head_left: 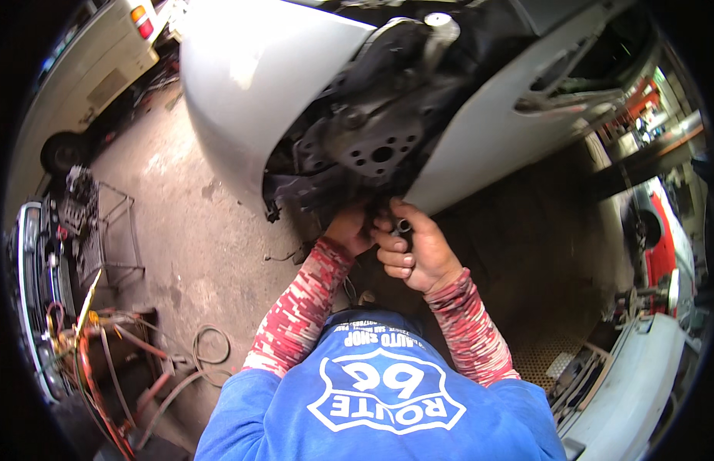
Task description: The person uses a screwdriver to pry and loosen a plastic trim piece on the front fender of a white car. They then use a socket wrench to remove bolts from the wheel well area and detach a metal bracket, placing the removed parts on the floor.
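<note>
My right hand (423, 250) is closed, fingers curled and thumb on top, around a dark tool with a round, hollow metal end (404, 226) like a socket. Close beside it, my left hand (349, 230) reaches up to the lower edge of the car's open wheel well. Its fingertips are hidden in shadow, so what they touch cannot be made out. Just above both hands is a wheel hub (382, 154) with a ring of holes, the wheel being off. Dark suspension parts (307, 154) surround the hub.
A silver fender (249, 92) and a grey door panel (495, 131) flank the wheel well. A cream vehicle (88, 100) stands at far left. A metal stand (115, 230), an orange-framed rig (88, 369) and a coiled hose (211, 346) sit left; a pale bumper (634, 384) lies lower right.
</note>
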### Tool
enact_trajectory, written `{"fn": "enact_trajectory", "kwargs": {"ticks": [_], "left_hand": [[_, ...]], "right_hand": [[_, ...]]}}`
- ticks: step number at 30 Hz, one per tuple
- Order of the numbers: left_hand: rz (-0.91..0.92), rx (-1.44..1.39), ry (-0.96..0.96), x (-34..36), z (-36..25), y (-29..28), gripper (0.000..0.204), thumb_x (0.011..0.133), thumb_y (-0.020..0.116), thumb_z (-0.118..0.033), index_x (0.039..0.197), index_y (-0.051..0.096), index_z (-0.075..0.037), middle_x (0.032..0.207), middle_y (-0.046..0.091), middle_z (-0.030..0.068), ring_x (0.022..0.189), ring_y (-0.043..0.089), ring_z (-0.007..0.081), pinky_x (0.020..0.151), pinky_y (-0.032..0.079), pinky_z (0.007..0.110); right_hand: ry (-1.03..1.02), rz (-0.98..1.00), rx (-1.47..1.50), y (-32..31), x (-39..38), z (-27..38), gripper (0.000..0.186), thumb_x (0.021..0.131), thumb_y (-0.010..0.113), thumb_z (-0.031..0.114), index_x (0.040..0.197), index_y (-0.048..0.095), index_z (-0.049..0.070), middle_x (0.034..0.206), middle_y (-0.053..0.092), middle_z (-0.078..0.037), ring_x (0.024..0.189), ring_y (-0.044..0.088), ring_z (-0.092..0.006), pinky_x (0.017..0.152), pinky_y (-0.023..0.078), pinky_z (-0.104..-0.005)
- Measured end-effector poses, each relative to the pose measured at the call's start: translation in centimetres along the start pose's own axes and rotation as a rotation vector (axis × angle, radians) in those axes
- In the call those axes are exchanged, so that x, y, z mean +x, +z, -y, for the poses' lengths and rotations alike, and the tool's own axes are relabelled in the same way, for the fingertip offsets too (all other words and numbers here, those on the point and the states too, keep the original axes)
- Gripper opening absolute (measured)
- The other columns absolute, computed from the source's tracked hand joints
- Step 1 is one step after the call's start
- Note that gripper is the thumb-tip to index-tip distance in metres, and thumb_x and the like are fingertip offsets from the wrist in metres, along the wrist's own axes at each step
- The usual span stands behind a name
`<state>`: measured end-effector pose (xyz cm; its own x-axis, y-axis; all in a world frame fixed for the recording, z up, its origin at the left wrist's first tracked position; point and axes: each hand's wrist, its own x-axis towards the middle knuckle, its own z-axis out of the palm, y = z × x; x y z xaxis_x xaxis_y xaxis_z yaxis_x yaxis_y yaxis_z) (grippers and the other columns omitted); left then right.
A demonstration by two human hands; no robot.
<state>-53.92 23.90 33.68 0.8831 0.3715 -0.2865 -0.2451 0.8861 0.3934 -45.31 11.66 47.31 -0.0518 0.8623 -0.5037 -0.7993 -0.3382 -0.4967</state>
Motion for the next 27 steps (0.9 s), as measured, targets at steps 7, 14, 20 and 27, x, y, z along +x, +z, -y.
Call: {"fn": "enact_trajectory", "kwargs": {"ticks": [7,14,20,27], "left_hand": [[-0.276,0.362,0.042,-2.1,-1.4,3.6,0.03,0.102,0.044,-0.03,0.095,0.059,-0.005,0.071,0.063,0.0072,0.056,0.059,0.0142,0.047,0.043,0.026],[-0.229,1.096,0.608,-4.7,-1.0,5.9,0.026,0.099,0.049,-0.02,0.099,0.063,0.001,0.073,0.068,0.0133,0.059,0.066,0.0242,0.057,0.052,0.032],[-0.404,1.455,0.962,-1.8,-1.4,6.8,0.022,0.096,0.056,-0.02,0.1,0.065,-0.001,0.076,0.066,0.0209,0.069,0.067,0.038,0.063,0.053,0.045],[-0.469,1.71,0.983,-2.0,-2.1,7.7,0.019,0.093,0.06,-0.021,0.095,0.069,-0.005,0.075,0.066,0.0208,0.068,0.065,0.0407,0.061,0.053,0.049]], "right_hand": [[0.012,-0.019,-0.463,-2.0,-2.4,-0.4,0.044,0.099,0.049,0.048,0.077,0.051,0.01,0.059,0.041,0.003,0.045,0.035,-0.0056,0.042,0.03,-0.0216],[-0.253,-0.245,-1.253,-5.7,-1.3,-4.6,0.036,0.1,0.056,0.032,0.088,0.066,-0.001,0.074,0.063,-0.01,0.073,0.061,-0.0194,0.071,0.048,-0.0351],[-0.679,-0.373,-1.278,-8.3,3.2,-5.8,0.026,0.099,0.055,0.021,0.11,0.061,-0.002,0.099,0.063,-0.018,0.092,0.061,-0.0331,0.081,0.047,-0.0385],[-0.787,-0.39,-1.265,-9.8,6.9,-6.2,0.028,0.098,0.053,0.019,0.115,0.057,-0.003,0.112,0.059,-0.024,0.108,0.056,-0.0417,0.09,0.043,-0.0427]]}}
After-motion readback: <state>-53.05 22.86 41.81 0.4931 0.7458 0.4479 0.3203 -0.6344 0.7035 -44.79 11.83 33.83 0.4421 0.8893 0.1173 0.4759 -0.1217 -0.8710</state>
